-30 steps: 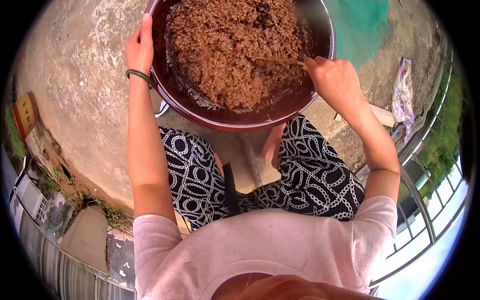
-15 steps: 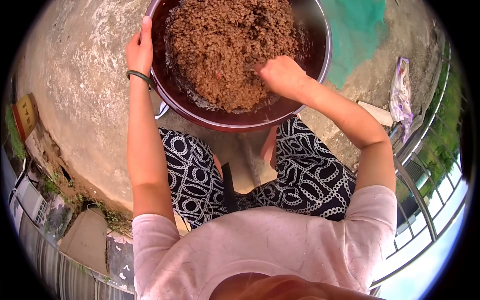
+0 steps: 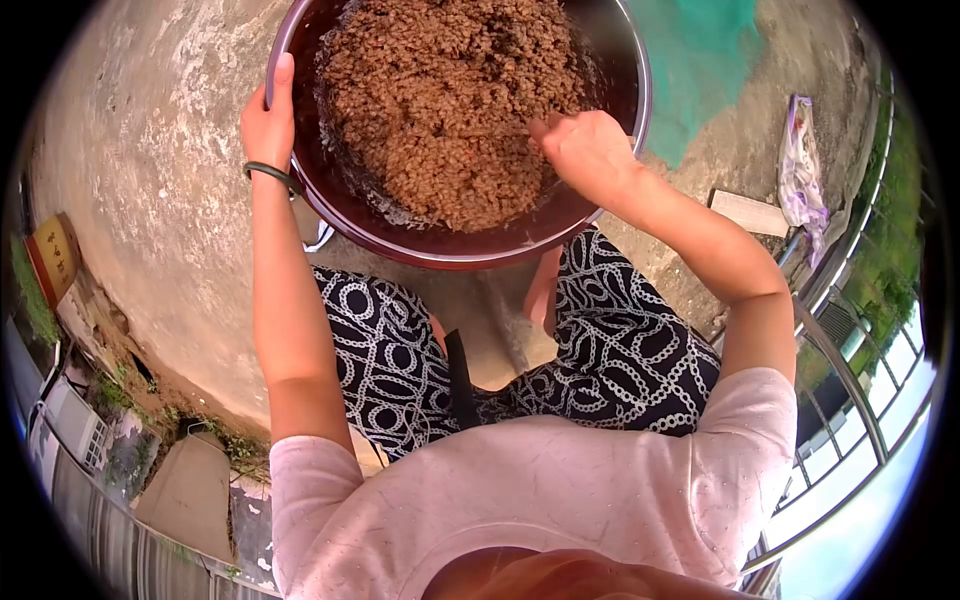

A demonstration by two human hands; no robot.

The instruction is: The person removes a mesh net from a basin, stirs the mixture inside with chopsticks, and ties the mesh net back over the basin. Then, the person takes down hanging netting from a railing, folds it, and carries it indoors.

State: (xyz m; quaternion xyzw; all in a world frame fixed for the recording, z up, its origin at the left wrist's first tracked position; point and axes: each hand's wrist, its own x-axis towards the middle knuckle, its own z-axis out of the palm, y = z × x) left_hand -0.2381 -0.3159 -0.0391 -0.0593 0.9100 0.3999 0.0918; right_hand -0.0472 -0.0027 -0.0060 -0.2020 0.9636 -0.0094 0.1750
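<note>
Beyond the patterned trousers (image 3: 390, 350), the dark red basin (image 3: 440, 250) at top centre contains a grainy brown mixture (image 3: 430, 90). The left hand (image 3: 267, 130), partly curled, clasps its left rim. The right hand (image 3: 592, 152), fingers closed on a thin stick (image 3: 495, 131), has moved inward from the right wall, bringing the stick farther across the contents. A green sheet (image 3: 700, 70) lies upper right.

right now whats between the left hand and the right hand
The brown grainy mixture in the basin; the head view shows it between left hand and right hand.
</note>
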